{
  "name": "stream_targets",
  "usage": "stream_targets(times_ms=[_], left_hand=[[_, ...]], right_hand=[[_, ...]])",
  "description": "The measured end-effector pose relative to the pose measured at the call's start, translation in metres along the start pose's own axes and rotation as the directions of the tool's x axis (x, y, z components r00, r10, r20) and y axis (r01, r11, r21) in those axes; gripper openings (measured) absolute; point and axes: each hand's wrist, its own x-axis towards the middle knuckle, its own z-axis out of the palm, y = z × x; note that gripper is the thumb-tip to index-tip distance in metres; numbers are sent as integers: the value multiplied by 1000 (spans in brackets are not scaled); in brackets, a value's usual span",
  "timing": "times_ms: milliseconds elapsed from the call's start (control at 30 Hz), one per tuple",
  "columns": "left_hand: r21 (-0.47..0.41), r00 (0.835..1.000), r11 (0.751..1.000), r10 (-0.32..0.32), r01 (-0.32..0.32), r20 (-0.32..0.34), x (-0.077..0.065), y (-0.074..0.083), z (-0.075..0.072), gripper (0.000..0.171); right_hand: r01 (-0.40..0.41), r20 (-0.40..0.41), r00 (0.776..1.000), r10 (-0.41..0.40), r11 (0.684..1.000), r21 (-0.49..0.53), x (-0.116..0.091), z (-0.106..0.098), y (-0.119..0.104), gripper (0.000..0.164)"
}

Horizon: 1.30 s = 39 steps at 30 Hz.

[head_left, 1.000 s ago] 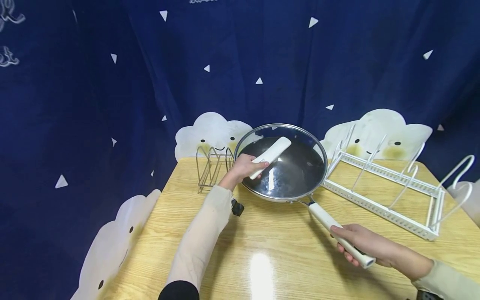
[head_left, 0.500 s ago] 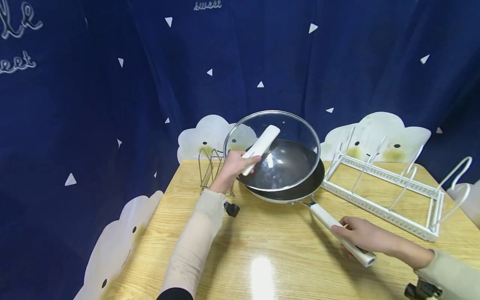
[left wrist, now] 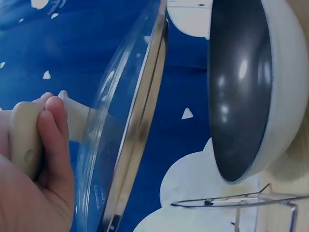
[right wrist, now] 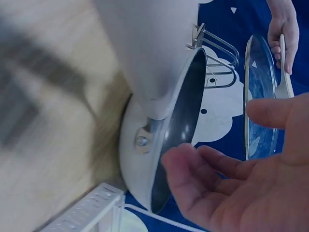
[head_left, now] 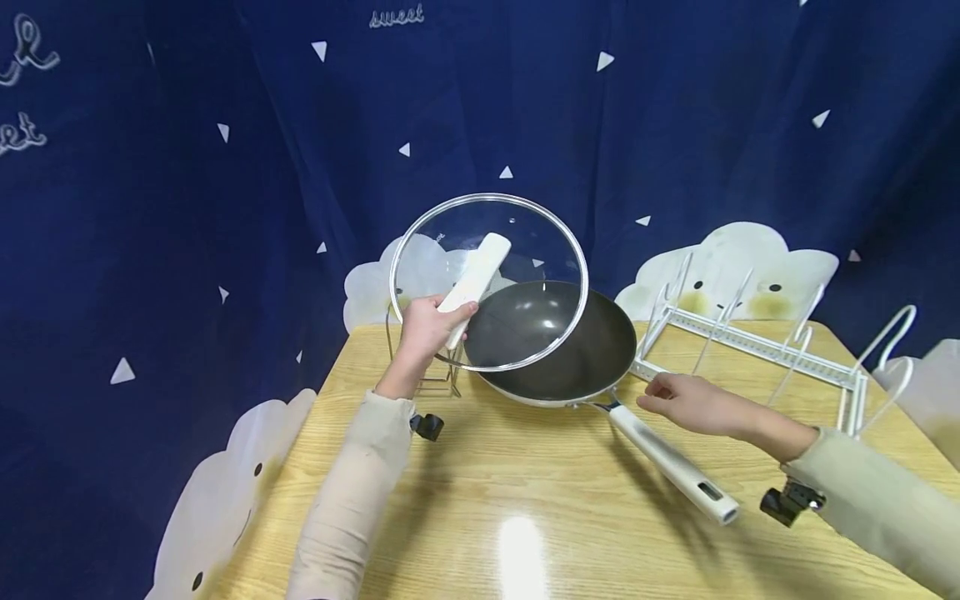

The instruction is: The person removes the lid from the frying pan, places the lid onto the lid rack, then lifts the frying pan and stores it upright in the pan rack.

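Observation:
My left hand (head_left: 426,327) grips the thick white handle (head_left: 480,268) of a round glass lid (head_left: 536,283). The lid is raised and tilted above the wok's left part; in the left wrist view a gap shows between the lid's rim (left wrist: 140,116) and the wok (left wrist: 241,96). Dark inside and pale outside, the wok (head_left: 592,350) sits on the table with its long white handle (head_left: 671,462) pointing front right. My right hand (head_left: 693,404) hovers beside that handle, fingers loosely bent and holding nothing. In the right wrist view its fingers (right wrist: 181,166) overlap the wok's rim.
A white rack (head_left: 765,347) with upright hoops stands to the right, close to the wok. At the left, a small metal wire rack (head_left: 442,386) is partly behind the lid and left hand. A dark blue curtain (head_left: 300,100) hangs behind the wooden table (head_left: 465,508).
My left hand has lifted the lid off the wok and moved it up and left. My right hand has let go of the wok's handle and risen away from it.

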Motion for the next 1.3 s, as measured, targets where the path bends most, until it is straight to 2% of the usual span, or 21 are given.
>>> stream_targets(times_ms=[200, 300, 400, 533, 600, 767, 1000, 1200, 1300], left_hand=[[104, 992, 994, 39, -26, -122, 0, 3, -11, 37], [115, 985, 992, 74, -57, -156, 1, 3, -14, 38], [175, 974, 982, 111, -77, -198, 2, 2, -17, 38], [243, 957, 967, 136, -72, -258, 3, 1, -19, 38], [247, 949, 967, 141, -70, -281, 4, 0, -20, 39], [283, 917, 955, 186, -84, -354, 6, -1, -23, 38], [330, 867, 939, 240, -94, -436, 3, -1, -30, 37], [380, 826, 919, 294, -106, -481, 1, 1, -39, 38], [395, 809, 912, 314, -112, -496, 1, 3, -44, 39]], right_hand=[[39, -3, 999, -39, 998, 47, 24, -3, -21, 37], [40, 36, 998, -45, 991, 131, 35, -2, -33, 33], [21, 72, 997, -35, 981, 192, 45, 0, -44, 32], [-26, 114, 993, -1, 972, 232, 58, 4, -57, 34], [-53, 129, 991, 21, 967, 248, 64, 7, -62, 35], [-69, 125, 991, 36, 960, 270, 81, 14, -72, 35], [-32, 64, 998, 14, 958, 287, 110, 26, -79, 35], [11, 20, 1000, -20, 937, 349, 132, 39, -92, 35], [42, -20, 999, -38, 948, 316, 142, 46, -98, 31]])
